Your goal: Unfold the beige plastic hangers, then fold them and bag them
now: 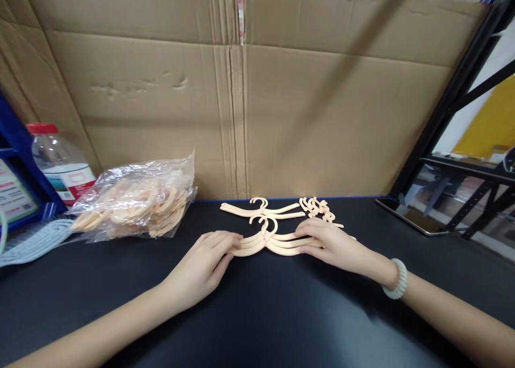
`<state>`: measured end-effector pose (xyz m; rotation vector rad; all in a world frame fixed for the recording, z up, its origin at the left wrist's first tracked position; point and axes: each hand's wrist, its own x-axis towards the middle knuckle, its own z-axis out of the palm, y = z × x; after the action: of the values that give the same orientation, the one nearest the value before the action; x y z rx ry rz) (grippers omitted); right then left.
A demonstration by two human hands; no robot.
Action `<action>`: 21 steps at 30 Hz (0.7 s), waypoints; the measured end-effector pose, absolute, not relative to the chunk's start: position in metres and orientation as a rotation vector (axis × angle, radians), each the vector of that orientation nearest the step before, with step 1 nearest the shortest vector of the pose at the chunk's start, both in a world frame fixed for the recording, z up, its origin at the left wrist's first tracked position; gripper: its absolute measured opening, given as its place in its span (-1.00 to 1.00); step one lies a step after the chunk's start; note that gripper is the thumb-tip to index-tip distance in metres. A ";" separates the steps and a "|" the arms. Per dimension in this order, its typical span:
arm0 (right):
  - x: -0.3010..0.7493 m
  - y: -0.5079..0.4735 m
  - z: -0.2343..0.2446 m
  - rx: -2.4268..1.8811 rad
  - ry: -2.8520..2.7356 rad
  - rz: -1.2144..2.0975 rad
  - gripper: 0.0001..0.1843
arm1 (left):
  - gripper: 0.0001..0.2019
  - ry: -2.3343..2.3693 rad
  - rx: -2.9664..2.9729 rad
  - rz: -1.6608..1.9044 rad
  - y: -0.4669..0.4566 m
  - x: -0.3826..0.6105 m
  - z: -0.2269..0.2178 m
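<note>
A small set of beige plastic clothes hangers [257,245] lies side by side on the black tabletop, hooks pointing to the back. My left hand [211,252] grips their left ends, fingers on top and thumb at the near side. At the other end, my right hand [332,242], with a pale coiled band on its wrist, holds the right arms between thumb and fingers. Just behind lie more beige hangers [237,211], untouched. A little pile of loose beige hook pieces [317,207] sits beyond my right hand. The hanger tips are hidden under my fingers.
A clear plastic bag [140,196] full of beige hangers stands at the left, beside a red-capped bottle [66,167] and light-blue hangers [36,242]. Cardboard [341,100] walls the back. A dark flat device [410,216] lies at the right by a black metal frame [446,110].
</note>
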<state>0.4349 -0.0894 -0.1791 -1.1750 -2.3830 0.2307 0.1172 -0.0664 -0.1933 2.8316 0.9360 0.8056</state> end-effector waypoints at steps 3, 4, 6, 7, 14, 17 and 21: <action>0.430 -0.089 -0.183 -1.137 -2.378 0.222 -0.83 | -0.82 0.982 2.805 0.817 -0.067 0.118 -0.191; 0.429 -0.089 -0.184 -1.126 -2.368 0.206 -0.83 | -0.83 1.005 2.798 0.821 -0.068 0.118 -0.190; 0.427 -0.087 -0.188 -1.104 -2.350 0.176 -0.82 | -0.83 1.048 2.789 0.831 -0.067 0.119 -0.190; 0.427 -0.086 -0.189 -1.083 -2.342 0.166 -0.81 | -0.82 1.062 2.788 0.836 -0.067 0.118 -0.190; 0.442 -0.080 -0.175 -1.069 -2.001 0.046 -0.84 | -0.73 1.018 2.844 0.876 -0.071 0.119 -0.189; 0.454 -0.077 -0.165 -1.217 -1.786 0.048 -0.75 | -0.77 0.993 2.872 0.867 -0.073 0.120 -0.187; 0.474 -0.071 -0.160 -1.364 -1.763 0.176 -0.60 | -0.79 0.973 2.908 0.855 -0.074 0.120 -0.187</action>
<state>0.4744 -0.0706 -0.1599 -1.3638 -1.7627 0.1762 0.1198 -0.0736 -0.1867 2.9078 0.9731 0.8550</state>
